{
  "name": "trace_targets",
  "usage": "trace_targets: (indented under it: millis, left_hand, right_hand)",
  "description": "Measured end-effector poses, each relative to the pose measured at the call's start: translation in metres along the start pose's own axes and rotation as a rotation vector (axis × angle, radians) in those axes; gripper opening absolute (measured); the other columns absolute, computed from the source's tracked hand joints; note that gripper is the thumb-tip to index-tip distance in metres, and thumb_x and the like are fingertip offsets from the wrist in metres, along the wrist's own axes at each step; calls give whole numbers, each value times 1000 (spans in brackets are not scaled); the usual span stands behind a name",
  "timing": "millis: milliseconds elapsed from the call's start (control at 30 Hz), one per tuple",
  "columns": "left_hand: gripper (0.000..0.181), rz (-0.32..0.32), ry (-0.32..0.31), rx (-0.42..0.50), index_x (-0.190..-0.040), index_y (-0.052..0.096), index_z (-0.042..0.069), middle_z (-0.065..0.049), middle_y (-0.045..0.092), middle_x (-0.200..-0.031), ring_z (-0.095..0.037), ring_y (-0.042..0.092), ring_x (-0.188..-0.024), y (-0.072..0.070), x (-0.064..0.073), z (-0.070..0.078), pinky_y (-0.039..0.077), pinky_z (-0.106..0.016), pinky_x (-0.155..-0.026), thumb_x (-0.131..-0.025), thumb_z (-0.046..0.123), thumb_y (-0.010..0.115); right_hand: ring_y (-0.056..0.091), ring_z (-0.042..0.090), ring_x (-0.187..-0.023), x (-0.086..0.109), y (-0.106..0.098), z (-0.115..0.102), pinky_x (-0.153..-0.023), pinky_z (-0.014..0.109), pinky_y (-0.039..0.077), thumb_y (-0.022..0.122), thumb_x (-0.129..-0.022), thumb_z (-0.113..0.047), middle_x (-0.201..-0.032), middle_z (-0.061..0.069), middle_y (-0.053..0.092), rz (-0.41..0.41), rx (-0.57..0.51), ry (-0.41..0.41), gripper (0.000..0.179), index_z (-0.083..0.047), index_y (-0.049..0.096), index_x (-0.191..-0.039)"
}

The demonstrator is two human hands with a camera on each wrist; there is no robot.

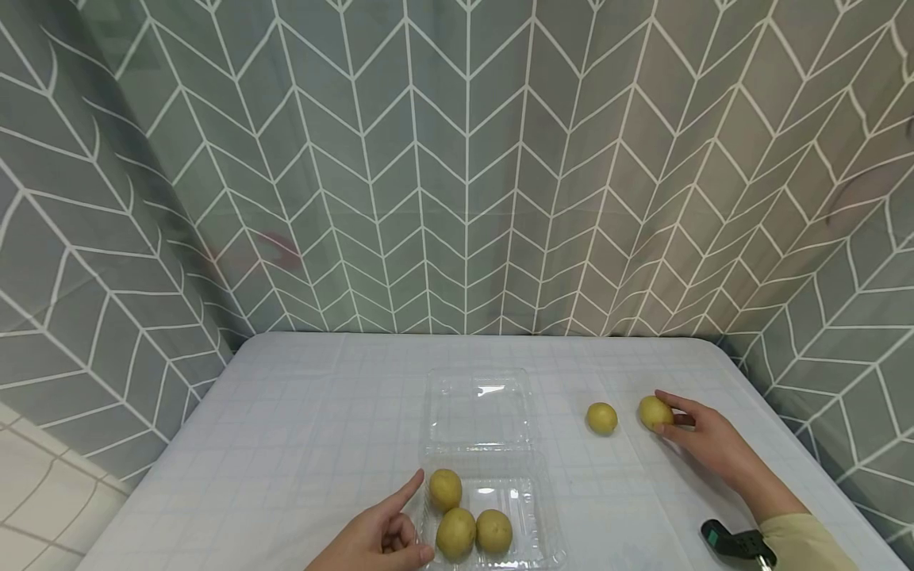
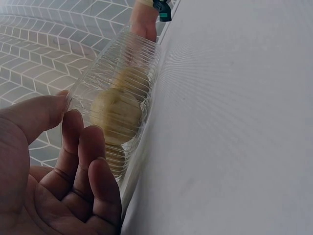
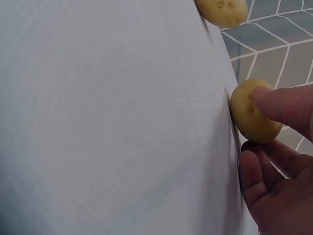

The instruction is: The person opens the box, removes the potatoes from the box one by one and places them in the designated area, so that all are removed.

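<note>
The box (image 1: 524, 507) is clear and colourless, its walls striped with fine ribs; the equally clear lid (image 1: 478, 420) behind it catches white glints. The potatoes (image 1: 455, 533) inside the box are a dull yellow, as are the pair (image 1: 602, 418) to its right, which bear small brownish marks. Beneath the box, the cloth (image 1: 307, 412) is white with a faint pale-blue grid. The curtain (image 1: 400, 198) behind the box is grey-green with white chevron lines, turning brownish towards the right. Far left of the box, the floor (image 1: 43, 492) is cream with darker lines. Right of the box, the sleeve (image 1: 807, 543) is pale yellow and the device (image 1: 735, 542) black with a green patch.
</note>
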State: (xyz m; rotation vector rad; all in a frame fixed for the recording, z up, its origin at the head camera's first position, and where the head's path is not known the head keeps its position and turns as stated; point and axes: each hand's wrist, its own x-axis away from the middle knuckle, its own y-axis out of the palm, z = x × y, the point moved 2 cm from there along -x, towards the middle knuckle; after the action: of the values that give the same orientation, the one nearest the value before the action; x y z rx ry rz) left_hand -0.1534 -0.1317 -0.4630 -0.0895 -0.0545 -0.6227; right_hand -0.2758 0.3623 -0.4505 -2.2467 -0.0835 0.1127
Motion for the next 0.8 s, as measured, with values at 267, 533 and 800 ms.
trace_targets:
  millis: [267,533,800]
  left_hand:
    - [86,0,4,6,-155,8,-4,-1,65,-80,-4,54,-64,0,0,0,48,-19,-60,-96,17,67]
    - [87,2,3,8,-155,8,-5,-1,65,-79,-3,54,-64,1,0,0,47,-18,-60,-96,17,67]
    - [87,8,4,-17,-156,9,-4,1,66,-80,-3,54,-64,0,-1,-3,48,-18,-60,-96,18,68]
  right_hand:
    - [52,49,-117,-1,-1,1,-88,59,47,70,-93,-32,-141,33,44,-16,18,51,71,6,41,-146]
    - [52,48,-117,-1,-2,3,-88,57,47,71,-93,-34,-141,33,44,-17,16,71,74,6,40,-146]
    - [48,49,-121,3,-7,-3,-90,59,45,70,-93,-40,-143,33,41,-14,-8,77,78,6,38,-147]
